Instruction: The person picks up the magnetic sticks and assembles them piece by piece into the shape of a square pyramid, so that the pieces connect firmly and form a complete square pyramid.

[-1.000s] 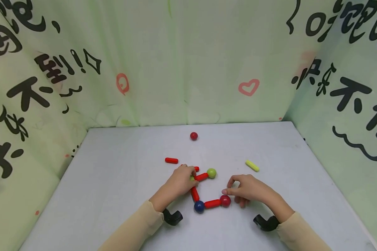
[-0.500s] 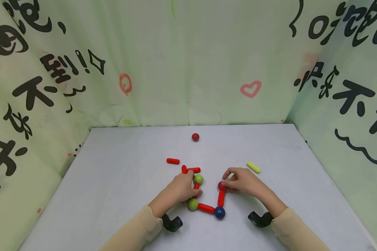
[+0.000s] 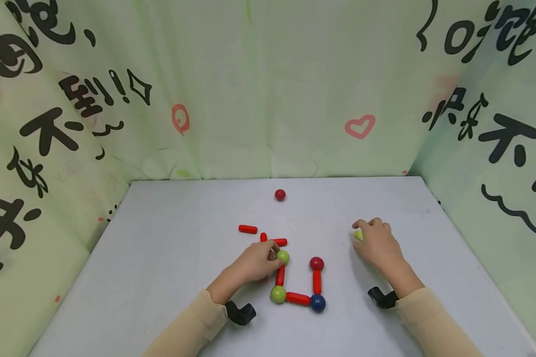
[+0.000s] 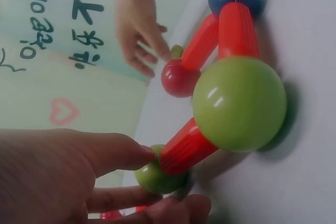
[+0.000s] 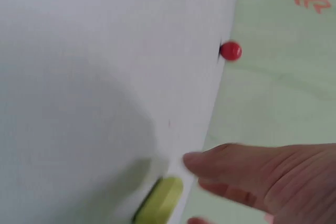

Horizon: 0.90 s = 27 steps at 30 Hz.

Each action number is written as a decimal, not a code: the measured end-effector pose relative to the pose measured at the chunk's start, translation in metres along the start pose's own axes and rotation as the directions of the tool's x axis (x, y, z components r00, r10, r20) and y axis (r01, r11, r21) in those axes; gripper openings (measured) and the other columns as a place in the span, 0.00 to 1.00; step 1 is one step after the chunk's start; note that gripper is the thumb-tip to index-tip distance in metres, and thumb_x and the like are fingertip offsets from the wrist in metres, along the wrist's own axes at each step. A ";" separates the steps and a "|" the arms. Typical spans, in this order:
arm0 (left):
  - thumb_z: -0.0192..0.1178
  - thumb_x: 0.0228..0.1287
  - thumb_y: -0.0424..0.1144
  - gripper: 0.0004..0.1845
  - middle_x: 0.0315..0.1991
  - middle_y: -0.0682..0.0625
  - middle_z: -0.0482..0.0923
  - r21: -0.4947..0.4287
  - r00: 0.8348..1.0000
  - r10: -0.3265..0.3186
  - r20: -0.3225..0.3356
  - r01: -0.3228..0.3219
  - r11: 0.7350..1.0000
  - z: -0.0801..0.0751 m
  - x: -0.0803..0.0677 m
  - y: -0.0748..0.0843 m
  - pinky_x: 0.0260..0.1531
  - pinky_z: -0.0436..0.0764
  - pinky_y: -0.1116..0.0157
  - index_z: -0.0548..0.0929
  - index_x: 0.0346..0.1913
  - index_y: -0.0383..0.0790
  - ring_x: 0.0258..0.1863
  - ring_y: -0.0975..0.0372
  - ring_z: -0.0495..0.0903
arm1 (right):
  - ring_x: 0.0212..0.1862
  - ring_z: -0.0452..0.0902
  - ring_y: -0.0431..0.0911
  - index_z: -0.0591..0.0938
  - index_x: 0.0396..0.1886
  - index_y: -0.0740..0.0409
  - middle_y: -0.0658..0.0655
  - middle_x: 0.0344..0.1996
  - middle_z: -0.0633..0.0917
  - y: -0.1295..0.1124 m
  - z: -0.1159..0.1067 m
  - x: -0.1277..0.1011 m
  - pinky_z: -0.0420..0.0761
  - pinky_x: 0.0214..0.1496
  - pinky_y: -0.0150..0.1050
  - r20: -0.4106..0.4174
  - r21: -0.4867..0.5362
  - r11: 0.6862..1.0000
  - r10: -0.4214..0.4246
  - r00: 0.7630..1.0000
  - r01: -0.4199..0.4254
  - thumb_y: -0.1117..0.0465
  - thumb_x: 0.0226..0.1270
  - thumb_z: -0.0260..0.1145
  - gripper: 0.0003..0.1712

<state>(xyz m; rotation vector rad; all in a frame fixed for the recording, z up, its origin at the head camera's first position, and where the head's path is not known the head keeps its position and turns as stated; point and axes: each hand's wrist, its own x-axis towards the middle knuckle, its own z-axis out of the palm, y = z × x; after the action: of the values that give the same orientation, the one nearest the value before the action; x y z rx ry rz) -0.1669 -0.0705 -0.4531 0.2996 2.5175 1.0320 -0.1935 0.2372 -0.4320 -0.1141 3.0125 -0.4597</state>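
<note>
Left hand (image 3: 255, 263): fingers pinch top green ball (image 3: 283, 257), steadying the U-shaped chain on the desk (image 3: 169, 258).
Right hand (image 3: 377, 243): fingers curled over yellow rod (image 3: 359, 235); grip hidden, cannot tell.

From head height we are looking forward and down over the whole white table (image 3: 161, 258) toward the green cloth walls. At the left wrist we are sitting very close, low along the tabletop, facing across the ball-and-rod chain (image 4: 239, 103). At the right wrist we are skimming the surface, facing the far red ball (image 5: 230, 51), which we are also seeing from above (image 3: 280, 195).
</note>
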 end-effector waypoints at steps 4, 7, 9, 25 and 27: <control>0.67 0.69 0.40 0.19 0.45 0.47 0.80 0.037 0.999 0.031 -0.029 -0.029 0.999 -0.001 0.002 0.000 0.35 0.83 0.63 0.80 0.58 0.36 0.36 0.59 0.79 | 0.44 0.79 0.65 0.76 0.60 0.70 0.77 0.48 0.79 0.015 -0.004 0.001 0.81 0.41 0.58 0.076 -0.016 0.999 0.043 0.996 -0.042 0.66 0.67 0.65 0.23; 0.67 0.68 0.40 0.19 0.51 0.46 0.80 0.068 0.998 0.046 -0.052 -0.043 0.997 0.000 0.004 0.000 0.45 0.85 0.60 0.81 0.58 0.37 0.47 0.58 0.77 | 0.41 0.82 0.61 0.78 0.57 0.69 0.74 0.45 0.84 0.020 -0.003 0.006 0.82 0.42 0.55 0.102 0.023 0.999 0.039 0.994 -0.042 0.67 0.67 0.65 0.20; 0.67 0.68 0.39 0.18 0.53 0.46 0.81 0.064 0.997 0.054 -0.060 -0.050 0.997 0.001 0.005 -0.001 0.47 0.85 0.59 0.82 0.58 0.37 0.49 0.57 0.78 | 0.41 0.83 0.59 0.80 0.55 0.69 0.72 0.45 0.85 0.019 -0.001 0.009 0.82 0.42 0.54 0.101 0.065 0.997 0.042 0.994 -0.049 0.67 0.66 0.66 0.18; 0.68 0.67 0.38 0.15 0.44 0.49 0.82 -0.005 0.998 0.014 -0.057 -0.014 1.000 0.001 0.008 0.000 0.34 0.82 0.65 0.83 0.54 0.37 0.38 0.59 0.77 | 0.46 0.86 0.52 0.85 0.53 0.59 0.61 0.43 0.90 -0.044 0.007 0.001 0.86 0.43 0.45 0.098 0.313 0.947 -0.108 0.989 0.072 0.61 0.68 0.71 0.15; 0.68 0.67 0.37 0.15 0.43 0.48 0.82 -0.007 0.998 0.012 -0.054 -0.012 1.000 0.002 0.008 0.000 0.34 0.82 0.65 0.83 0.54 0.37 0.38 0.59 0.77 | 0.46 0.86 0.51 0.85 0.53 0.58 0.59 0.43 0.90 -0.051 0.009 -0.002 0.87 0.44 0.44 0.111 0.337 0.938 -0.121 0.986 0.078 0.60 0.69 0.71 0.15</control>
<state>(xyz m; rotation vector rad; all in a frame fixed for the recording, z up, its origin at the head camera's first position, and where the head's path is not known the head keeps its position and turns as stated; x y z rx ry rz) -0.1735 -0.0662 -0.4563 0.2889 2.5629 1.0670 -0.1876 0.1858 -0.4254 -0.2613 2.7631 -0.9224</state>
